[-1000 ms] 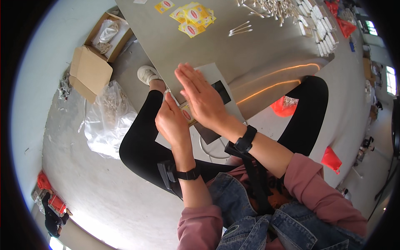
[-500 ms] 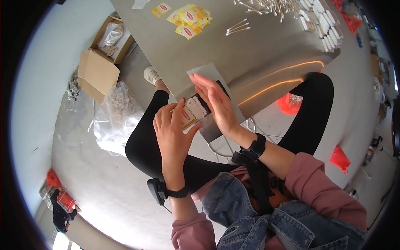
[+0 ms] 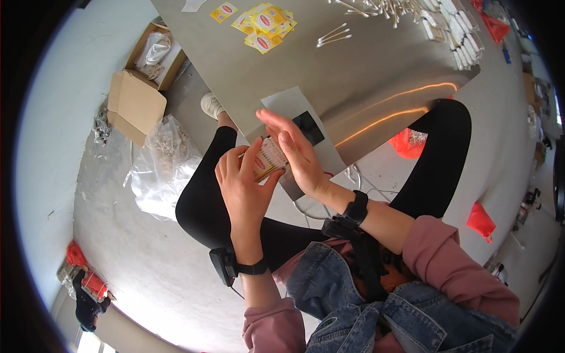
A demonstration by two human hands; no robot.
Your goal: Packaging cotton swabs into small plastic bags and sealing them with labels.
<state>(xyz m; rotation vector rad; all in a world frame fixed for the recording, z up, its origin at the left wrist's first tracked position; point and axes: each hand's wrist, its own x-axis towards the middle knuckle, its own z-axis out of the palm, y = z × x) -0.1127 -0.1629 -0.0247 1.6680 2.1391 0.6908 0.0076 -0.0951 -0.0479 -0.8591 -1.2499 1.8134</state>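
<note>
My left hand (image 3: 240, 179) grips a small pack of cotton swabs (image 3: 272, 154) with a yellow printed card on it, thumb and fingers at its two sides. White swab tips in neat rows point toward my right hand (image 3: 301, 154). That hand is held flat, fingers stretched out together, its palm against or very close to the tips; exact contact is hidden. Beyond it, at the table's near edge, lies a pale grey flat plate (image 3: 283, 101) with a dark rectangular patch (image 3: 308, 128).
The metal table (image 3: 235, 73) holds yellow printed cards (image 3: 266, 25), a few loose swabs (image 3: 333, 37), a swab pile (image 3: 385, 9) and white packed bundles (image 3: 453, 32). On the floor at left are an open cardboard box (image 3: 138, 106) and a clear plastic bag (image 3: 162, 176).
My right hand has shifted left toward the pack, covering more of the swab tips. The plate's dark patch is now more exposed. My left hand keeps its grip.
</note>
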